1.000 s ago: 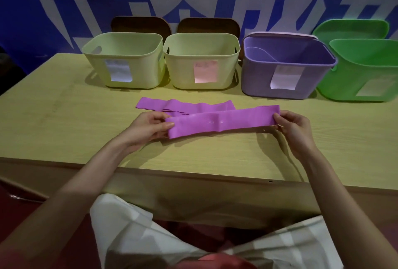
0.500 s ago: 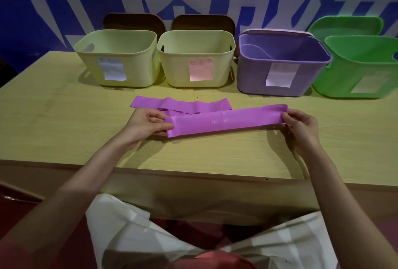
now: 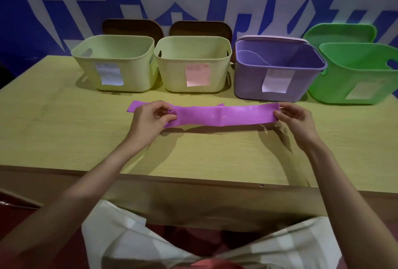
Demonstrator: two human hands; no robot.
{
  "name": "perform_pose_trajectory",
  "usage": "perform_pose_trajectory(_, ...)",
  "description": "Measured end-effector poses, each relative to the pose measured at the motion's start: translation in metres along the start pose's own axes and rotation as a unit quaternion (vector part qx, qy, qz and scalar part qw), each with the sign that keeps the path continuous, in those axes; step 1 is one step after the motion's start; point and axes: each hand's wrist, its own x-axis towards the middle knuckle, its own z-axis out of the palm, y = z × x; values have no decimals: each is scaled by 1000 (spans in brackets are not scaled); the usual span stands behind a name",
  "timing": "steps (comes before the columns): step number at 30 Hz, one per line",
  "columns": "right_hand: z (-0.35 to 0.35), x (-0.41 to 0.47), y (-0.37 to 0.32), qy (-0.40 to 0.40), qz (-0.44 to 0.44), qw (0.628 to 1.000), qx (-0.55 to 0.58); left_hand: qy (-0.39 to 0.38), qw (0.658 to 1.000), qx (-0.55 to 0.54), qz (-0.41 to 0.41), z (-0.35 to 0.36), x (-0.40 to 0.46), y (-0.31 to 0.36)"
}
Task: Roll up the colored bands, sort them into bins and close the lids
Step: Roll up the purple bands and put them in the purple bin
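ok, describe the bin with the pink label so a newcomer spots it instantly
Four bins line the table's far edge. The pink-label bin is second from the left, pale yellow-green. Its left twin has a white label; its right neighbour is purple.

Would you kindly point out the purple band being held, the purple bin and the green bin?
purple band [image 3: 221, 116]: head view, middle of the strip.
purple bin [image 3: 247, 83]: head view, front wall left of its label.
green bin [image 3: 331, 88]: head view, front wall.
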Motion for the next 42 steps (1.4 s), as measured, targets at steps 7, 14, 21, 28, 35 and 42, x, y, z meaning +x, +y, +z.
perform_pose_trajectory(7, 3, 23, -1, -73, 24, 997, 9, 5, 989, 40, 144, -2, -10, -3)
perform_pose_trajectory(14, 25, 43, 3, -29, -16, 996, -88, -86, 948, 130, 276, 16, -32, 3)
perform_pose_trajectory(21, 27, 61, 12, -12, -173, 928, -329, -159, 902, 126, 381, 50, -39, 29)
perform_pose_trajectory(28, 22, 66, 14, -73, -235, 868, -432, -297, 832, 72, 462, 88, -65, 50)
perform_pose_trajectory(35, 26, 66, 27, -95, -249, 833, -485, -335, 836, 57, 431, 100, -68, 49)
perform_pose_trajectory(42, 22, 65, 19, -134, -254, 814, -504, -334, 865, 41, 372, 103, -76, 40)
